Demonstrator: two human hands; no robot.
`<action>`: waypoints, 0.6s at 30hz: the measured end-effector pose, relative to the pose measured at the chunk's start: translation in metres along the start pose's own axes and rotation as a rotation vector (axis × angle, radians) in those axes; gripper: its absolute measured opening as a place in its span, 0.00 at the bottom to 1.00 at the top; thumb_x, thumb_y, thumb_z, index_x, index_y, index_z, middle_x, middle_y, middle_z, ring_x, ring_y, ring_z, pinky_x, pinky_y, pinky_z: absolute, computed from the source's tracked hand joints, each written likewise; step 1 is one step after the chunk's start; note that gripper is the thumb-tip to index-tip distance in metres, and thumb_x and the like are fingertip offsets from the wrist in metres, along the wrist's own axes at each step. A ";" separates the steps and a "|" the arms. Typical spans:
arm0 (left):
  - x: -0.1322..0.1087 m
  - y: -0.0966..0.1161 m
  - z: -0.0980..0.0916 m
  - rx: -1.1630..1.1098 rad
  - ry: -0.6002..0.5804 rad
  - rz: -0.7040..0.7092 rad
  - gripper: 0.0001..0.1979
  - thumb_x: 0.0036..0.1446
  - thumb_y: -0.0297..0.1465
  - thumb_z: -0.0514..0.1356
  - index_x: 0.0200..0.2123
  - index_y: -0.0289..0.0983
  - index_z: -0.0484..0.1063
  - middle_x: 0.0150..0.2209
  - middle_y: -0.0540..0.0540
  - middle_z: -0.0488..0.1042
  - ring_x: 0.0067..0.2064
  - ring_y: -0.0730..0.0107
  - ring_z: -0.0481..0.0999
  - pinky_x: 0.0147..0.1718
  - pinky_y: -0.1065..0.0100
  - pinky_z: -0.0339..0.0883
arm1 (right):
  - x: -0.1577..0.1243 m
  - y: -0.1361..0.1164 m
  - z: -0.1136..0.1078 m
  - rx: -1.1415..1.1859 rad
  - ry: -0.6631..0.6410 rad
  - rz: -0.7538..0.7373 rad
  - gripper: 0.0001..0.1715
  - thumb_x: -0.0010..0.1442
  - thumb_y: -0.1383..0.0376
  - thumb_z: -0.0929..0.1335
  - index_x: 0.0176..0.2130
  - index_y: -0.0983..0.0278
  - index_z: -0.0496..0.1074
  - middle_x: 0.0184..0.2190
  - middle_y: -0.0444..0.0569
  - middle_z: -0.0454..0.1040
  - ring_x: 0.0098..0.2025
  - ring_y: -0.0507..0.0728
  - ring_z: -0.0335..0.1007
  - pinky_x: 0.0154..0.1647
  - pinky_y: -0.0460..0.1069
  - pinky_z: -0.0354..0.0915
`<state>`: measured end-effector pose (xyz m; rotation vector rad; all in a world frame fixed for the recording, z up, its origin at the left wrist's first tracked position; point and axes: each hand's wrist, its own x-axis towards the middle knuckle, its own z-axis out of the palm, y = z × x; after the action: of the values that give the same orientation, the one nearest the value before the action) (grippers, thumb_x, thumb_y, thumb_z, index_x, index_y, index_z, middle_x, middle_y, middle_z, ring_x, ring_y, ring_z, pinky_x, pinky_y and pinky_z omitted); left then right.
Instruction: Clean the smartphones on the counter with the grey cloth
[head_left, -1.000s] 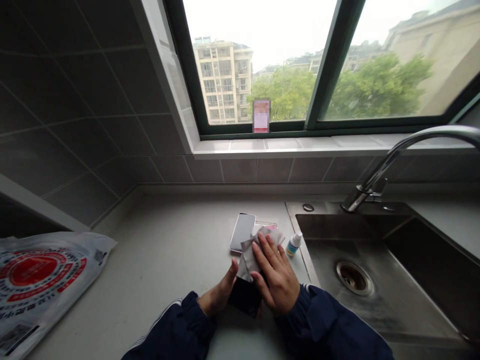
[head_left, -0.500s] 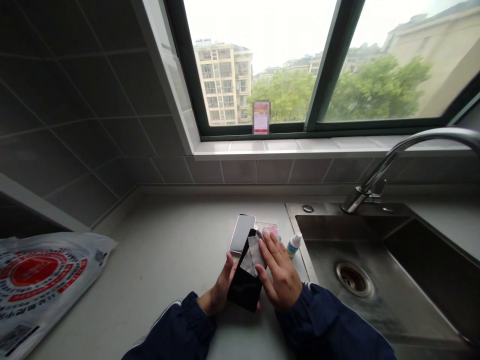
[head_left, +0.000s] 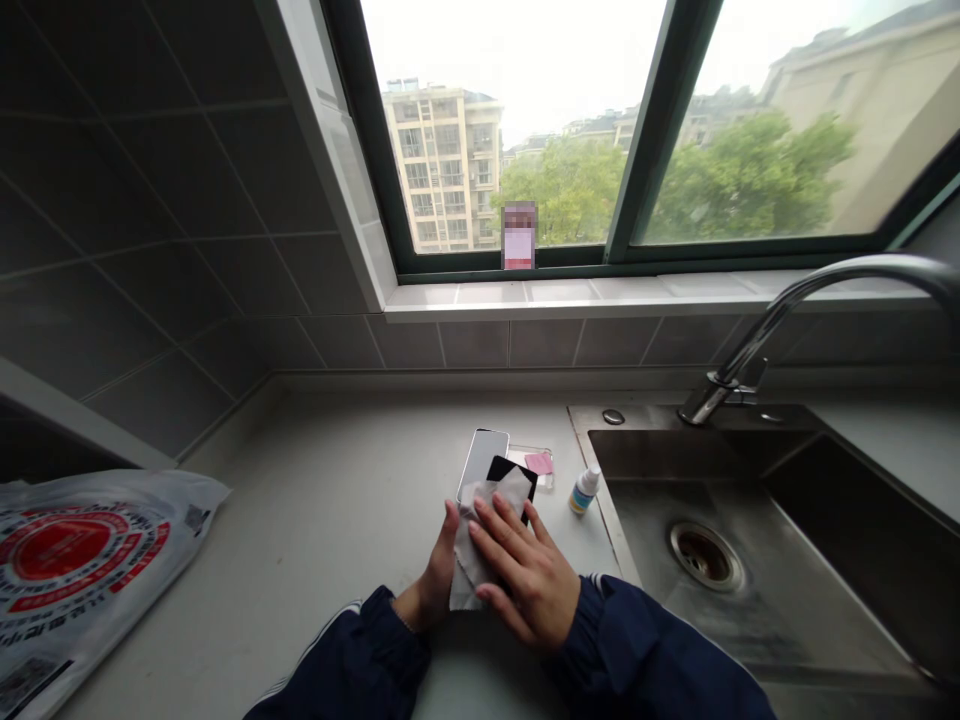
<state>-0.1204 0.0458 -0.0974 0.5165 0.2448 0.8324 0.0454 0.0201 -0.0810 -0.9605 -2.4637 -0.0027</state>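
Observation:
My left hand is wrapped around the left edge of a black smartphone, with the thumb up along its side. A pale grey cleaning cloth with a zigzag edge is spread over most of the phone's face. On top of it lies my right hand, fingers extended together and pressing the cloth against the phone. Behind the held phone, a second phone with a silver rim lies on the counter. A clear phone case with a pink piece sits beside that one.
A small white spray bottle with a blue and yellow label stands near the sink's edge. To the right are the steel sink and its tap. A plastic bag with red print lies on the counter at left.
My right hand has slid the cloth down and left across the phone, covering more of it. The pink piece and clear case now show more fully.

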 end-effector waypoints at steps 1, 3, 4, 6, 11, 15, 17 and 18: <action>-0.001 0.001 0.002 -0.031 0.013 -0.022 0.38 0.59 0.57 0.48 0.58 0.33 0.69 0.58 0.37 0.71 0.66 0.53 0.60 0.66 0.56 0.44 | 0.000 -0.002 0.001 0.009 -0.007 -0.006 0.35 0.68 0.57 0.61 0.68 0.68 0.53 0.70 0.56 0.46 0.71 0.68 0.39 0.69 0.67 0.44; -0.002 0.004 0.006 -0.080 0.053 -0.056 0.41 0.59 0.58 0.46 0.59 0.31 0.67 0.55 0.33 0.73 0.63 0.49 0.65 0.64 0.51 0.49 | -0.001 -0.003 0.004 0.034 0.005 -0.014 0.33 0.68 0.57 0.61 0.67 0.67 0.55 0.69 0.55 0.49 0.71 0.67 0.40 0.69 0.66 0.43; -0.003 0.006 0.008 -0.095 0.082 -0.061 0.41 0.60 0.58 0.45 0.60 0.30 0.65 0.55 0.32 0.73 0.61 0.47 0.67 0.64 0.50 0.50 | -0.001 -0.003 0.005 0.045 0.020 -0.020 0.32 0.68 0.58 0.61 0.66 0.67 0.57 0.69 0.54 0.50 0.71 0.66 0.40 0.69 0.65 0.43; -0.004 0.008 0.013 -0.102 0.144 -0.057 0.41 0.61 0.56 0.45 0.62 0.29 0.63 0.53 0.30 0.73 0.59 0.47 0.70 0.62 0.49 0.53 | -0.002 -0.003 0.004 0.056 0.053 -0.034 0.29 0.68 0.60 0.61 0.65 0.66 0.60 0.68 0.54 0.54 0.71 0.65 0.42 0.70 0.66 0.41; -0.004 0.013 0.019 -0.053 0.170 -0.011 0.38 0.63 0.53 0.45 0.64 0.31 0.59 0.53 0.32 0.74 0.58 0.49 0.71 0.61 0.53 0.57 | -0.005 0.002 0.000 0.050 0.113 -0.048 0.25 0.67 0.66 0.62 0.62 0.66 0.63 0.65 0.53 0.60 0.70 0.64 0.48 0.70 0.67 0.38; 0.000 0.014 0.021 -0.055 0.138 -0.002 0.37 0.63 0.53 0.45 0.66 0.34 0.57 0.55 0.34 0.72 0.58 0.50 0.71 0.59 0.54 0.58 | -0.008 0.007 0.004 0.037 0.181 0.011 0.28 0.67 0.65 0.61 0.64 0.67 0.60 0.66 0.55 0.58 0.70 0.65 0.47 0.69 0.68 0.42; 0.002 0.013 0.021 -0.072 0.097 0.000 0.36 0.64 0.53 0.43 0.66 0.35 0.55 0.56 0.33 0.71 0.58 0.50 0.71 0.58 0.52 0.59 | -0.008 0.010 0.007 0.043 0.220 0.058 0.29 0.68 0.64 0.60 0.65 0.68 0.58 0.67 0.56 0.56 0.70 0.67 0.45 0.68 0.68 0.46; 0.002 0.012 0.021 -0.081 0.074 -0.004 0.36 0.64 0.52 0.42 0.67 0.36 0.54 0.57 0.33 0.71 0.58 0.50 0.71 0.57 0.52 0.60 | -0.009 0.012 0.009 0.052 0.240 0.080 0.29 0.68 0.63 0.59 0.66 0.68 0.57 0.67 0.57 0.55 0.70 0.68 0.44 0.67 0.68 0.48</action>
<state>-0.1184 0.0474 -0.0730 0.4103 0.2785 0.8551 0.0545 0.0250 -0.0948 -0.9760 -2.1947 -0.0253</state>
